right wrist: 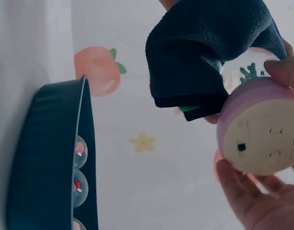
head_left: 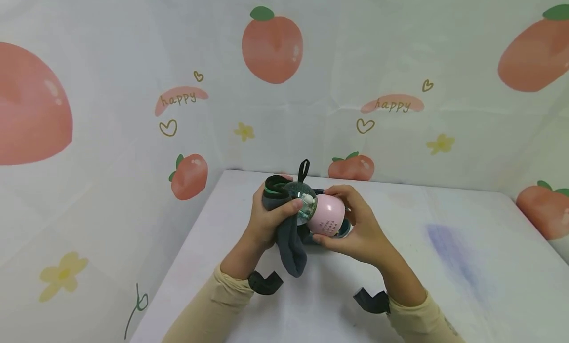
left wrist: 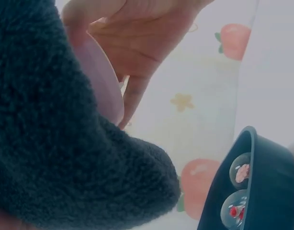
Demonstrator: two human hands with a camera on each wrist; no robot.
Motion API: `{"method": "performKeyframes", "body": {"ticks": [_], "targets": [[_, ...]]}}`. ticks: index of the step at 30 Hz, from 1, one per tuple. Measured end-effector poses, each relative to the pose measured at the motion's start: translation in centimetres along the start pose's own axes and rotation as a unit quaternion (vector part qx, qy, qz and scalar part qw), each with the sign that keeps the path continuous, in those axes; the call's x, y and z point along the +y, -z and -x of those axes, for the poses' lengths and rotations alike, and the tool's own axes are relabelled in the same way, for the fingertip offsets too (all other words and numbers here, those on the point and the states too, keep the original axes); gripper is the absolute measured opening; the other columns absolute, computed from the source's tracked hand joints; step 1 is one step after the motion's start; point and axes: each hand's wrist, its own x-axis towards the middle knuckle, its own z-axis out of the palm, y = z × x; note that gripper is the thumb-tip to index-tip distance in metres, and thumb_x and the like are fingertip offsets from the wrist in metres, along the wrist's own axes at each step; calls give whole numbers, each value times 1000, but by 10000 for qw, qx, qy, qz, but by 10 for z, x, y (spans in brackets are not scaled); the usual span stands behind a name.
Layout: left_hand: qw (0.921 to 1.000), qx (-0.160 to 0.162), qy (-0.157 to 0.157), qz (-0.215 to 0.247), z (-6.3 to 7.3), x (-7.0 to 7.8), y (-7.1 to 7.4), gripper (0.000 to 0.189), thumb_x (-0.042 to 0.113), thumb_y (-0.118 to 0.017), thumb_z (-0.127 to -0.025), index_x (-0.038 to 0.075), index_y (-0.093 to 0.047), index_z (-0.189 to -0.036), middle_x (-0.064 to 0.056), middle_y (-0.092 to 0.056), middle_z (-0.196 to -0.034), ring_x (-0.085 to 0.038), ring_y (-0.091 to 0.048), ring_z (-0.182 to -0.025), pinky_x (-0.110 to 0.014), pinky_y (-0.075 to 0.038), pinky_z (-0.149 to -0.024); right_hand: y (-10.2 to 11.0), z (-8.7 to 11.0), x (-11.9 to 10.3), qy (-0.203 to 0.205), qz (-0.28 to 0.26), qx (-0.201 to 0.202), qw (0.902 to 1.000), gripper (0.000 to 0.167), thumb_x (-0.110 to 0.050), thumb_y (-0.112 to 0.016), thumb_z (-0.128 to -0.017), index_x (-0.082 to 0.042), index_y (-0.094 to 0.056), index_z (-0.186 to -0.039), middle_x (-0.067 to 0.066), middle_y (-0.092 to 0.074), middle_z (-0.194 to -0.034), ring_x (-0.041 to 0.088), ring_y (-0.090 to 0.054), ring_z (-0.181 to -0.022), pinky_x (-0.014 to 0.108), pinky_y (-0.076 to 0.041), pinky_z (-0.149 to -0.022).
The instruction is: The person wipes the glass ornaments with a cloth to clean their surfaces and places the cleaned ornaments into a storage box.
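Note:
A snow globe with a pink base (head_left: 327, 215) is held on its side, its glass dome to the left. My right hand (head_left: 362, 229) grips the base, thumb below and fingers over the top. In the right wrist view the pale underside (right wrist: 262, 139) of the base faces the camera. My left hand (head_left: 264, 222) holds a dark grey-blue cloth (head_left: 292, 251) against the dome, its thumb on the glass. The fluffy cloth (left wrist: 65, 143) fills much of the left wrist view and hides most of the globe there.
Behind and below the hands stands a dark blue bin (right wrist: 44, 158), with several small snow globes (right wrist: 80, 188) inside. A black loop (head_left: 304, 171) rises from the cloth. The white table (head_left: 391, 269) meets a wall cloth printed with peaches at its back edge.

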Motion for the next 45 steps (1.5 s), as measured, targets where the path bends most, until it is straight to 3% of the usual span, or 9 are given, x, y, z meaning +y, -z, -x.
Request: {"method": "performKeyframes", "body": {"ticks": [5, 10, 14, 17, 22, 31, 38, 42, 45], "targets": [[9998, -15, 96, -168, 2, -3, -4, 62, 27, -83, -79, 5, -58, -131, -5, -68, -116, -19, -67, -103, -30, -60, -84, -1, 1, -1, -39, 233, 87, 9997, 79, -7, -98, -70, -15, -61, -139, -1, -67, -127, 15, -65, -109, 27, -62, -75], [9999, 117, -31, -91, 1, -5, -2, 67, 26, -81, -80, -1, -55, -135, -4, -66, -117, -15, -64, -104, -26, -57, -87, -1, 0, 1, 56, -99, 426, 9990, 75, 3, -96, -66, -10, -63, -132, 4, -65, -125, 19, -66, -106, 28, -63, -76], [9995, 239, -183, 33, -1, -4, -2, 68, 23, -78, -81, -9, -52, -136, -3, -64, -116, -13, -62, -100, -24, -55, -86, 0, -1, 3, -287, -389, 872, 9950, 73, 11, -92, -65, -3, -57, -127, 4, -64, -125, 21, -69, -104, 28, -62, -79], [9995, 203, -155, 172, -1, -4, -1, 68, 22, -77, -81, -9, -52, -136, -3, -64, -113, -12, -64, -96, -25, -58, -83, 2, -2, 3, -712, -824, 1117, 9878, 73, 16, -83, -68, -2, -53, -131, 3, -64, -127, 21, -68, -107, 28, -62, -83], [9996, 112, -45, 243, -1, -4, 0, 68, 27, -78, -82, -6, -52, -136, -4, -63, -110, -12, -66, -92, -26, -60, -79, 8, -3, 0, -1180, -1619, 1428, 9693, 79, 17, -72, -77, -12, -50, -147, 1, -64, -131, 17, -65, -117, 23, -58, -94], [9998, 57, 105, 177, 0, -6, -1, 68, 26, -74, -84, -6, -50, -139, -4, -61, -111, -13, -65, -93, -27, -60, -79, 13, -2, -3, -1660, -1972, 1804, 9492, 49, 2, -68, -95, -12, -56, -140, 1, -67, -126, 13, -70, -108, 26, -61, -90], [9997, 82, 120, 188, 0, -8, -2, 67, 27, -76, -84, -4, -52, -138, -5, -62, -109, -13, -66, -91, -27, -59, -78, 9, -1, -4, -1342, -2144, 2130, 9437, 41, -20, -73, -100, -11, -58, -137, 5, -68, -124, 14, -69, -105, 24, -61, -91], [9997, 86, 128, 211, -1, -9, -3, 64, 27, -77, -84, -3, -54, -136, -4, -62, -108, -12, -66, -90, -26, -59, -79, 9, -3, -5, -1129, -2100, 2414, 9407, 45, -4, -74, -93, -10, -62, -135, 6, -68, -126, 18, -68, -112, 24, -59, -95], [9996, 84, 135, 233, -2, -10, -3, 61, 24, -75, -84, -3, -54, -135, -4, -62, -108, -12, -65, -91, -26, -59, -79, 11, -4, -5, -1096, -1772, 2512, 9452, 56, 11, -76, -81, -8, -65, -133, 5, -70, -123, 21, -65, -117, 24, -55, -98]]}}
